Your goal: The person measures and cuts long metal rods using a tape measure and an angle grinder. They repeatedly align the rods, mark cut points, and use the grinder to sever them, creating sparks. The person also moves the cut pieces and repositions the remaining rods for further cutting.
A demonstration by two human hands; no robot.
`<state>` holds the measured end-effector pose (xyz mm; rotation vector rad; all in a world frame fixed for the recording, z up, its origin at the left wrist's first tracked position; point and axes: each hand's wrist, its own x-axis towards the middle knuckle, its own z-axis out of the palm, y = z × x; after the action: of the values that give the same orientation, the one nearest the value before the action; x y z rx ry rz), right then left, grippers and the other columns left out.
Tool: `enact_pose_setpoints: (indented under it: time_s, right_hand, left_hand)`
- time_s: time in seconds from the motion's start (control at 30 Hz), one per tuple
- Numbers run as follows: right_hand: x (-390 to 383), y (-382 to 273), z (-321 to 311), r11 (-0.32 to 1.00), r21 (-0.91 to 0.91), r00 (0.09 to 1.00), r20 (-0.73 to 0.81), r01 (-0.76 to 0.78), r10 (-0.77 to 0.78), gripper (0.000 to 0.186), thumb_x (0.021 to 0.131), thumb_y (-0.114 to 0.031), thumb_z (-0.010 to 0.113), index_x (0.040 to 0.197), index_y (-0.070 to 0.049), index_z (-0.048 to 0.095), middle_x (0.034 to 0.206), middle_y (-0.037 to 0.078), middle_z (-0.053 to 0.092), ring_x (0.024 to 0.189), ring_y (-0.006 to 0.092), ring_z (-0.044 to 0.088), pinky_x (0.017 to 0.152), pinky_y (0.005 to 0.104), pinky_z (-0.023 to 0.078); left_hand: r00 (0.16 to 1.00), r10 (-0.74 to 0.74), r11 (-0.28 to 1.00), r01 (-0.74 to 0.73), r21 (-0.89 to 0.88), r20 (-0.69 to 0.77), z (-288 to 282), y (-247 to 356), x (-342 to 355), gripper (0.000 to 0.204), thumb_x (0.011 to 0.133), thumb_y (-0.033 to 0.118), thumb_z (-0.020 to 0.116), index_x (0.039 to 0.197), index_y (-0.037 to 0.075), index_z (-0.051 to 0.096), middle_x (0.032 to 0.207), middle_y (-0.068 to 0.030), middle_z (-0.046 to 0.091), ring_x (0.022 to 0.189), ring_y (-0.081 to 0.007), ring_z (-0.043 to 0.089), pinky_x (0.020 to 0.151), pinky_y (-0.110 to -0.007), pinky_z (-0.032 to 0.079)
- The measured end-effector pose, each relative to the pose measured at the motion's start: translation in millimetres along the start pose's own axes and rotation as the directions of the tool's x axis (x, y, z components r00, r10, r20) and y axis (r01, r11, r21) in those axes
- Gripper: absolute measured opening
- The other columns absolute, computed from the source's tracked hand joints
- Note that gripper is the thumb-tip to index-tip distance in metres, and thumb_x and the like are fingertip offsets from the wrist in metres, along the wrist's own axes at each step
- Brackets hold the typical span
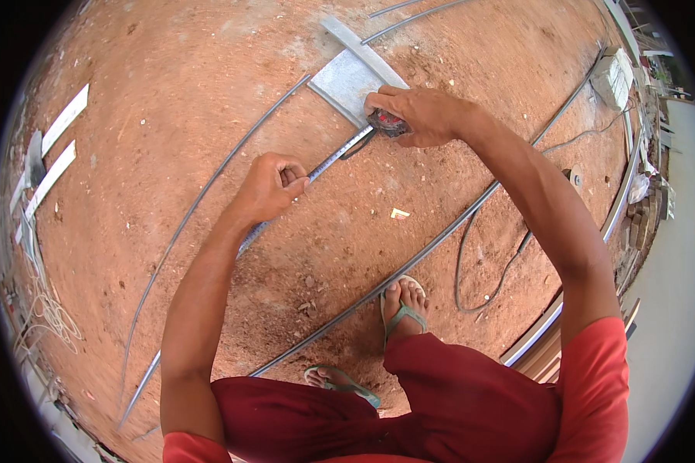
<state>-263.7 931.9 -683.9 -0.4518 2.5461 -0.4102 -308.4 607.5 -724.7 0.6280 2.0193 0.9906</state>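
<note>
My right hand grips a dark tape measure with red markings, beside a grey metal plate crossed by a flat metal bar. A graduated blade runs from the tape case down-left along a long thin metal length, passing under my left hand. That hand's fingers are curled, thumb against index finger, at the blade; whatever is between them is hidden. Both hands are low over reddish dirt ground.
Long metal rods cross the ground by my sandalled feet. A cable loops at right, near a pale block and stacked pieces along a curb. White strips and coiled cord lie left. Grey pavement borders the right.
</note>
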Motion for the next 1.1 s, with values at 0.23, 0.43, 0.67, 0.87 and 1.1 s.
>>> enact_pose_setpoints:
  time_s: [0.23, 0.43, 0.67, 0.87, 1.1]
  right_hand:
    - [6.3, -2.1, -0.3, 0.999, -0.024, 0.999, -0.020, -0.026, 0.025, 0.067, 0.077, -0.016, 0.085, 0.133, -0.016, 0.047, 0.126, 0.011, 0.058, 0.115, 0.0372, 0.065, 0.097, 0.0507, 0.054]
    - [8.0, -4.0, -1.6, 1.000, -0.021, 1.000, -0.004, -0.015, 0.015, 0.069, 0.077, -0.014, 0.085, 0.134, -0.018, 0.048, 0.127, 0.011, 0.059, 0.117, 0.0351, 0.064, 0.098, 0.0498, 0.055]
    - [12.2, -13.5, -12.5, 0.998, 0.007, 0.994, 0.093, -0.064, 0.063, 0.069, 0.081, -0.014, 0.081, 0.139, -0.022, 0.043, 0.127, 0.014, 0.053, 0.115, 0.0397, 0.064, 0.099, 0.0517, 0.055]
    - [8.3, -55.3, -39.9, 0.994, -0.083, 0.943, 0.320, -0.073, 0.096, 0.063, 0.086, -0.011, 0.079, 0.139, -0.029, 0.048, 0.126, 0.014, 0.049, 0.118, 0.0378, 0.059, 0.103, 0.0505, 0.052]
    - [-12.1, -169.7, -48.5, 0.991, 0.123, 0.787, 0.616, -0.056, -0.032, 0.069, 0.079, -0.029, 0.088, 0.140, -0.019, 0.056, 0.126, 0.016, 0.057, 0.122, 0.0354, 0.057, 0.104, 0.0421, 0.047]
  left_hand:
    - [0.999, 0.031, 0.998, -0.029, 0.050, -0.039, -1.1, 0.1, 1.6, 0.009, 0.088, 0.003, 0.074, 0.080, 0.000, 0.070, 0.071, 0.0000, 0.062, 0.066, -0.0076, 0.050, 0.059, -0.029, 0.040]
    - [0.994, 0.089, 0.990, -0.082, 0.110, -0.056, 2.1, -12.2, 5.6, 0.011, 0.088, 0.004, 0.073, 0.080, 0.000, 0.068, 0.072, -0.0007, 0.061, 0.066, -0.0087, 0.051, 0.060, -0.030, 0.041]
    - [0.992, 0.119, 0.981, -0.111, 0.161, -0.042, 1.3, -14.0, 5.2, 0.012, 0.097, 0.012, 0.062, 0.091, 0.002, 0.061, 0.074, -0.0054, 0.058, 0.071, -0.0143, 0.055, 0.065, -0.035, 0.044]
    - [0.990, 0.090, 0.994, -0.096, 0.053, 0.109, 1.9, -34.5, -32.2, 0.035, 0.110, 0.031, 0.048, 0.099, -0.001, 0.059, 0.086, -0.0161, 0.058, 0.082, -0.0271, 0.059, 0.077, -0.049, 0.049]
    - [0.982, 0.153, 0.988, -0.155, 0.011, 0.115, 1.7, -43.4, -210.0, 0.049, 0.107, 0.036, 0.052, 0.087, -0.007, 0.062, 0.075, -0.0232, 0.063, 0.070, -0.0391, 0.061, 0.072, -0.055, 0.047]
